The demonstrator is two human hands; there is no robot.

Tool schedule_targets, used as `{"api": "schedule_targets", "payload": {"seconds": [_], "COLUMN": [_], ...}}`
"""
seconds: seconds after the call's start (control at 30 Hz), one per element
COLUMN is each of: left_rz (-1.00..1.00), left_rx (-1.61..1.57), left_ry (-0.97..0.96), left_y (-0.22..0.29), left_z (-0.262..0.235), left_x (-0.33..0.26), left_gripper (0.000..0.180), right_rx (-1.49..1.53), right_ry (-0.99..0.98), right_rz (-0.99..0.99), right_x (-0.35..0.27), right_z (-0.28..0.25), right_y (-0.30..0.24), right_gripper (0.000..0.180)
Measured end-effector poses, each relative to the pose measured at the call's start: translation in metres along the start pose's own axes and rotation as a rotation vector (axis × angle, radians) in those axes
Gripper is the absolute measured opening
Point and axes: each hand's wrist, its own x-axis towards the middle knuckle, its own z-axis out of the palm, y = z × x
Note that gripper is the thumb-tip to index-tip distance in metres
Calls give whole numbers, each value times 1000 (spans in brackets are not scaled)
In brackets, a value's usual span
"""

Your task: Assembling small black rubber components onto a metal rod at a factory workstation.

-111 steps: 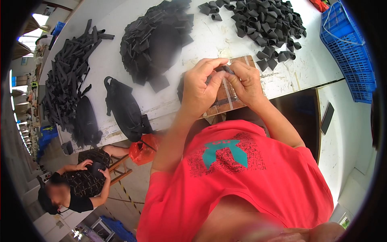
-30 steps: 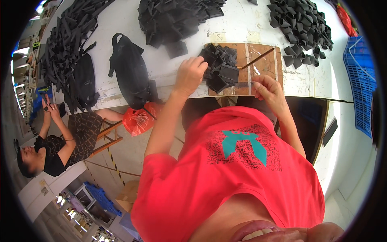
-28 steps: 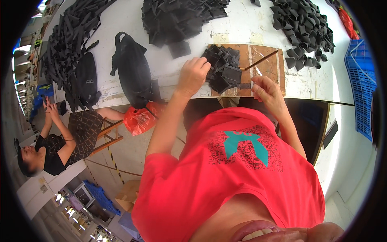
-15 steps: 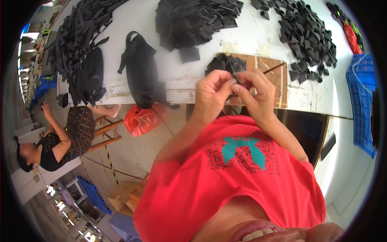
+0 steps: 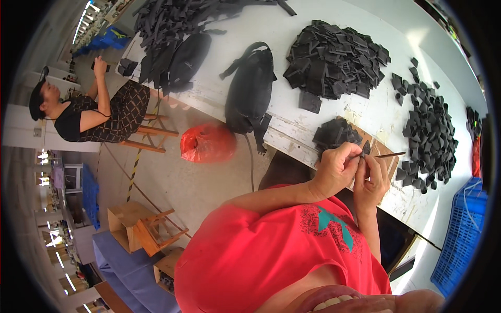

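Observation:
Over the table's front edge, my left hand (image 5: 336, 168) and my right hand (image 5: 371, 180) meet with fingertips pinched together. Between them is a small black fabric piece (image 5: 366, 148), its pointed end sticking up past the fingers. Just beyond my left hand lies a small heap of black fabric pieces (image 5: 336, 133) on a brown board (image 5: 365, 136). A thin dark stick (image 5: 391, 154) juts over the board's right side, close to my right hand; its near end is hidden.
Flat black squares (image 5: 334, 62) are heaped farther back, folded black pieces (image 5: 430, 135) to the right. Two black bags (image 5: 250, 86) and black strips (image 5: 172, 23) lie left. Around stand a red plastic bag (image 5: 206, 143), a blue crate (image 5: 459, 235) and a seated person (image 5: 78, 117).
The whole view has swung, so table and hands appear farther right and lower. Both hands still pinch the black piece, whose pointed end now shows more clearly above the fingertips.

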Motion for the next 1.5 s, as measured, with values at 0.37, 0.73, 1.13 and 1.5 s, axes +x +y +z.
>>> {"api": "schedule_targets", "payload": {"seconds": [0.37, 0.73, 1.13, 1.5], "left_rz": [-597, -259, -714, -693], "left_rx": [-638, -210, -893, -512], "left_ry": [-134, -154, -535, -525], "left_y": [-4, -4, 14, -9], "left_z": [-11, 0, -9, 10], "left_x": [8, 7, 3, -5], "left_gripper": [14, 11, 28, 16], "right_rx": [66, 1822, 1522, 1164], "right_ry": [26, -349, -310, -216], "right_rz": [190, 938, 824, 1083], "right_x": [-17, -20, -34, -34], "right_z": [7, -10, -21, -52], "right_y": [19, 40, 55, 38], "right_gripper": [5, 13, 23, 24]}}
